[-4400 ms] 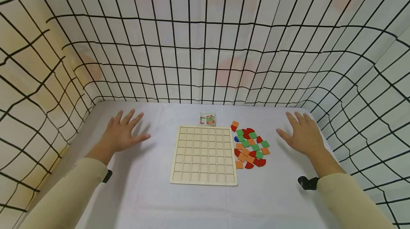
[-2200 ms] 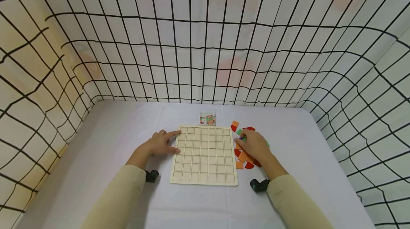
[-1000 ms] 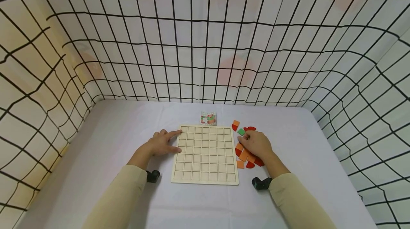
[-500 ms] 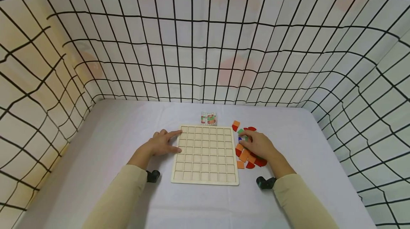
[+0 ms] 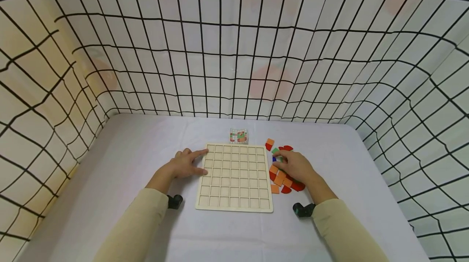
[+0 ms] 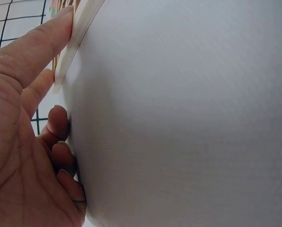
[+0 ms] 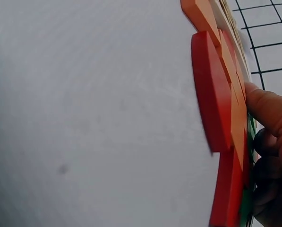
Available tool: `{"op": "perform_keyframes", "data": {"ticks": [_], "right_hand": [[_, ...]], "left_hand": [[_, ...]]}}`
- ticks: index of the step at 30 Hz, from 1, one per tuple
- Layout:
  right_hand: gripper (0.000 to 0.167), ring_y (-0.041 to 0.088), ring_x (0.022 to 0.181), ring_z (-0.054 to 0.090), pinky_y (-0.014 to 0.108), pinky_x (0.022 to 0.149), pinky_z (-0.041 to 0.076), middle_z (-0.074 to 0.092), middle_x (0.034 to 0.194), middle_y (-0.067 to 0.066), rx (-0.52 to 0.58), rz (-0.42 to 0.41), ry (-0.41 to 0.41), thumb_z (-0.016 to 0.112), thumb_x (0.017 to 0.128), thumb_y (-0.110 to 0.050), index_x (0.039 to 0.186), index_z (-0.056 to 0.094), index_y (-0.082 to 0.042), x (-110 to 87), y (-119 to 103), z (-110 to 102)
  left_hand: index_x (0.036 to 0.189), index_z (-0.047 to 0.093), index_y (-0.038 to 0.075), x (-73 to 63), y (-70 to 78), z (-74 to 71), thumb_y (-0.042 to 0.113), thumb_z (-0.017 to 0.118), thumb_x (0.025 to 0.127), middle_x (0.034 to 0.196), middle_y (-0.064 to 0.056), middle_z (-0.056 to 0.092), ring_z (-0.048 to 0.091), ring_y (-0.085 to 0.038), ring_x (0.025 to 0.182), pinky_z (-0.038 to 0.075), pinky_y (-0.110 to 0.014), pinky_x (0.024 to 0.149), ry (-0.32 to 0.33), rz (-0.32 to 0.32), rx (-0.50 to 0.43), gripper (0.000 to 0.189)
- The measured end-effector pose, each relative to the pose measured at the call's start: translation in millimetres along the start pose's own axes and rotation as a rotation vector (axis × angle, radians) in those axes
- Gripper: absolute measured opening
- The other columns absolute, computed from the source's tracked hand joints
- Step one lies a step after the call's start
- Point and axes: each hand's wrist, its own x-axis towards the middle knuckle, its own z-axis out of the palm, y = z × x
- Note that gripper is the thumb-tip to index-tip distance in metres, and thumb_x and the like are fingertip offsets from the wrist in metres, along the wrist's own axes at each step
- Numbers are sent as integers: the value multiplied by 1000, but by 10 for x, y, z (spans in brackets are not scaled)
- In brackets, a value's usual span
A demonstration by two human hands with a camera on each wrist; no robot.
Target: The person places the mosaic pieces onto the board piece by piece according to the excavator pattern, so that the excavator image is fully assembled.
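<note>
White tablecloth [image 5: 227,233] covered the tabletop, w/ slight creases at the near side; black wire mesh [image 5: 237,55] stood along the far, left & right sides, w/ pale sheeting [image 5: 209,5] behind, faint reddish patches on it. L hand [image 5: 182,165] came in from near left, thumb & index spread apart, tips on the board's left rim; its other fingers were bent, low by the cloth per L wrist cam; R hand [image 5: 297,167] lay palm down over the pile at right, thumb & index tips apart, blue tile [image 5: 274,159] showing btwn; couldn't tell if they gripped it. Both arms wore beige sleeves [image 5: 139,217], 1 black device [image 5: 176,201] per wrist. Counts: 1 pale gridded board [image 5: 235,180], mid-table, no tiles in its cells; 1 small patterned card [image 5: 238,136], just beyond the board's far edge; tiles [image 5: 280,178] just right of board, total unclear as R hand hid part; 1 blue visible, several orange & red, 1 green tile [image 5: 275,150] plain to see just far of R fingertips; 1 orange tile [image 5: 270,141] at the pile's far end.
</note>
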Motion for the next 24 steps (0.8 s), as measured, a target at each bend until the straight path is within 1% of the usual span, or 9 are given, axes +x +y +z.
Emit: {"op": "perform_keyframes", "data": {"ticks": [5, 10, 13, 19, 24], "right_hand": [[37, 17, 69, 48, 31, 65, 37, 51, 73, 1, -9, -17, 11, 71, 95, -40, 125, 68, -19, -2, 8, 10], [32, 16, 66, 46, 30, 62, 36, 50, 71, 0, 11, -33, 7, 71, 95, -38, 121, 67, -19, -15, -10, 7], [31, 16, 64, 47, 29, 60, 36, 50, 71, 0, 40, -35, 6, 72, 95, -38, 119, 66, -20, -29, -70, 6], [29, 16, 65, 49, 28, 57, 36, 52, 74, 0, 122, -49, -42, 73, 93, -38, 118, 66, -23, -76, -245, 39], [27, 17, 64, 49, 28, 55, 36, 55, 76, 0, 151, -22, -61, 74, 93, -36, 117, 68, -26, -98, -326, 101]], "left_hand": [[157, 38, 40, -10, 7, -10, 52, 77, 84, 133, -11, 51, 44, -27, 112, 43, -50, 92, 3, 5, 1, 83], [157, 38, 39, -10, 1, -10, 52, 77, 85, 132, -11, 51, 44, -27, 111, 43, -49, 91, 4, 6, 1, 83], [157, 38, 39, -8, 0, -4, 53, 77, 85, 132, -11, 51, 44, -27, 110, 43, -49, 91, 3, 3, 3, 84], [157, 39, 40, -13, 1, 1, 53, 78, 84, 132, -11, 51, 44, -26, 110, 43, -46, 89, 9, -2, 1, 84], [157, 39, 39, -21, 2, 7, 52, 78, 84, 132, -11, 52, 45, -26, 110, 43, -47, 91, 21, 4, 3, 83]]}}
